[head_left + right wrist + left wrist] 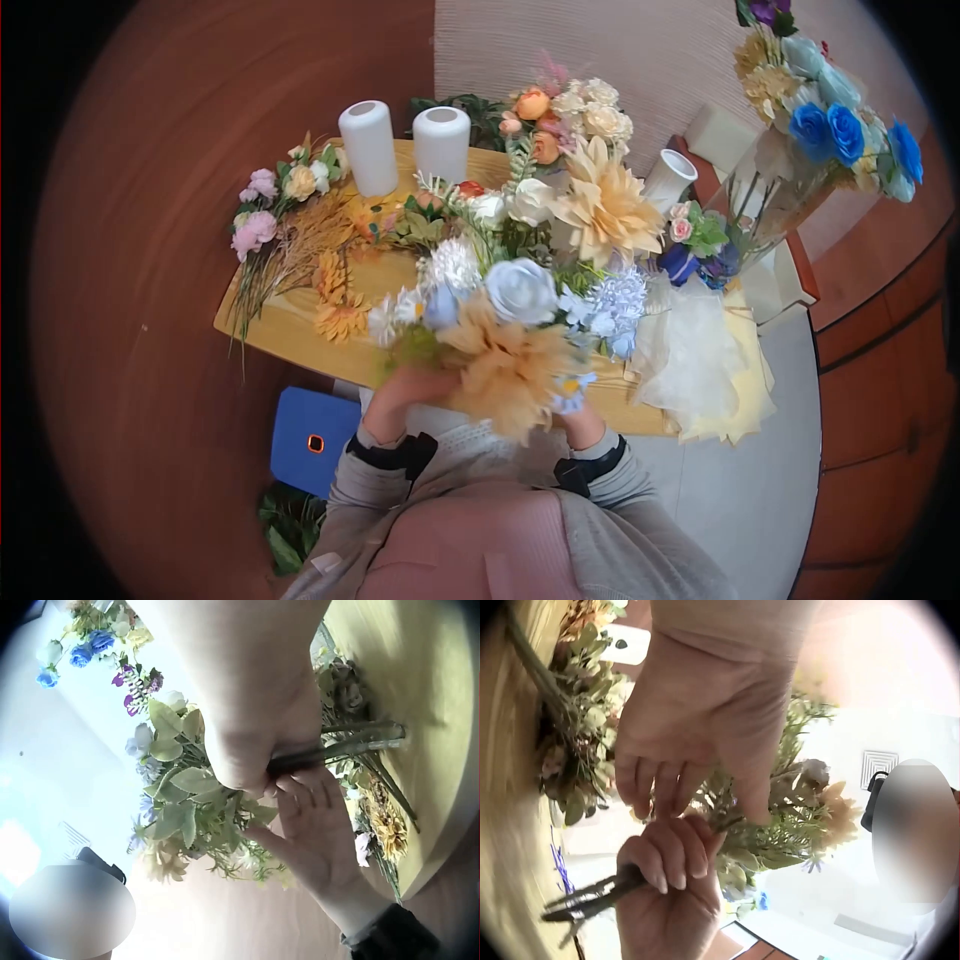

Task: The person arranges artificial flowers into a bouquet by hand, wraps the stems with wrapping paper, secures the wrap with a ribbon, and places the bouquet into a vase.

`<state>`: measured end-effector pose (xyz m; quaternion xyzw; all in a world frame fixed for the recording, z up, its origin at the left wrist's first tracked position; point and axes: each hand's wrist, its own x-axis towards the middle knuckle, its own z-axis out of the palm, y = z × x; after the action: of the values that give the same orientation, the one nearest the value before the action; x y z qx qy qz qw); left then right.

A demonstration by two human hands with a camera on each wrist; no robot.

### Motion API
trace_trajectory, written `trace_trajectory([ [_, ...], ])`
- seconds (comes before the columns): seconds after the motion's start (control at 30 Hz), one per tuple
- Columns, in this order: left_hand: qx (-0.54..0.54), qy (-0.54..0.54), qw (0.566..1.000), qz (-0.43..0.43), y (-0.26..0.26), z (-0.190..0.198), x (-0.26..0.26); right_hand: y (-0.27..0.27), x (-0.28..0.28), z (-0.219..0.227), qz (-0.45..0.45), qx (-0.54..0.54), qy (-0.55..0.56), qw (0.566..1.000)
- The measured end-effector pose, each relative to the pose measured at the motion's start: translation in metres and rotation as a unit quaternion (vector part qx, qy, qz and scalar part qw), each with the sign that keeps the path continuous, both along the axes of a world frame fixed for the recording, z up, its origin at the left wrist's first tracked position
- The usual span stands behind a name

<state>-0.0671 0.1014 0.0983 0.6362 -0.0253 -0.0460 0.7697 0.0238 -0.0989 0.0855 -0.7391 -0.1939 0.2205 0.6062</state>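
A bouquet of artificial flowers is held upright in front of the person's chest, over the near table edge. It has a large beige bloom, a pale blue rose and small blue-centred daisies, with green leaves beneath. My right hand grips its bundled stems, whose cut ends stick out below the fist. My left hand is beside the bouquet just above the right fist, fingers extended and thumb apart, close against the stems and leaves. In the head view, blooms hide most of the right hand.
On the wooden table stand two white vases, and a third white vase leans at right. Pink and orange flowers lie left. Sheer wrapping hangs over the right edge. A blue stool is below left.
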Motion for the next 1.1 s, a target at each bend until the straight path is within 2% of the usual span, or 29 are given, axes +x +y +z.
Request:
trace_trajectory([
  [0.03,-0.001,0.0,1.0,0.008,-0.008,-0.046,0.053,0.001,-0.003,-0.003,0.002,0.004,-0.011,1.0],
  [0.07,-0.261,0.036,0.964,-0.04,0.007,-0.118,0.051,0.007,-0.007,-0.007,0.005,0.008,-0.021,1.0],
  [0.1,-0.502,0.063,0.858,-0.086,0.023,-0.195,0.036,-0.003,-0.018,-0.014,0.007,0.014,-0.033,0.999],
  [0.13,-0.502,0.058,0.859,-0.077,0.025,-0.191,0.033,-0.009,-0.026,-0.021,0.011,0.02,-0.044,0.999],
  [0.2,-0.5,0.086,0.86,-0.064,0.023,-0.157,0.024,-0.034,-0.043,-0.037,0.027,0.035,-0.064,0.997],
  [0.27,-0.501,0.114,0.857,-0.048,0.016,-0.124,0.016,-0.005,-0.018,-0.029,0.046,0.05,-0.082,0.994],
  [0.33,-0.505,0.124,0.854,-0.03,0.009,-0.119,0.012,-0.005,-0.018,-0.033,0.06,0.062,-0.098,0.991],
  [0.43,-0.309,-0.023,0.948,0.073,-0.001,-0.118,0.01,-0.002,-0.019,-0.042,0.068,0.085,-0.121,0.987],
  [0.5,-0.159,-0.116,0.971,0.135,-0.005,-0.118,0.011,0.001,-0.017,-0.047,0.067,0.102,-0.139,0.983],
  [0.53,-0.081,-0.16,0.97,0.162,-0.004,-0.117,0.012,0.003,-0.02,-0.035,0.071,0.104,-0.138,0.982],
  [0.57,-0.079,-0.16,0.97,0.166,0.001,-0.121,0.011,0.003,-0.024,-0.021,0.075,0.089,-0.122,0.986],
  [0.6,-0.336,-0.111,0.935,0.037,0.01,-0.123,0.008,0.003,-0.027,-0.011,0.079,0.074,-0.106,0.988],
  [0.63,-0.565,-0.053,0.818,-0.096,0.014,-0.125,0.006,0.001,-0.024,-0.019,0.083,0.076,-0.105,0.988],
  [0.7,-0.54,-0.07,0.835,-0.08,0.014,-0.125,0.004,-0.002,-0.019,-0.034,0.12,0.005,-0.036,0.992],
  [0.73,-0.517,-0.086,0.849,-0.068,0.013,-0.121,0.002,-0.002,-0.019,-0.033,0.122,0.007,-0.035,0.992],
  [0.8,-0.467,-0.115,0.875,-0.045,0.008,-0.11,-0.001,0.001,-0.018,-0.028,0.155,0.022,-0.286,0.945],
  [0.9,-0.391,-0.151,0.908,-0.025,-0.007,-0.081,-0.007,0.006,-0.012,-0.043,0.17,-0.036,-0.29,0.941],
  [0.93,-0.365,-0.162,0.917,-0.02,-0.014,-0.067,-0.01,0.012,-0.012,-0.04,0.157,0.024,-0.206,0.965],
  [0.97,-0.363,-0.159,0.918,-0.023,-0.015,-0.071,-0.007,0.013,-0.012,-0.04,0.153,0.026,-0.205,0.966],
  [1.1,-0.225,-0.146,0.963,-0.017,-0.017,-0.084,0.005,0.016,-0.012,-0.036,0.12,0.053,-0.185,0.974],
])
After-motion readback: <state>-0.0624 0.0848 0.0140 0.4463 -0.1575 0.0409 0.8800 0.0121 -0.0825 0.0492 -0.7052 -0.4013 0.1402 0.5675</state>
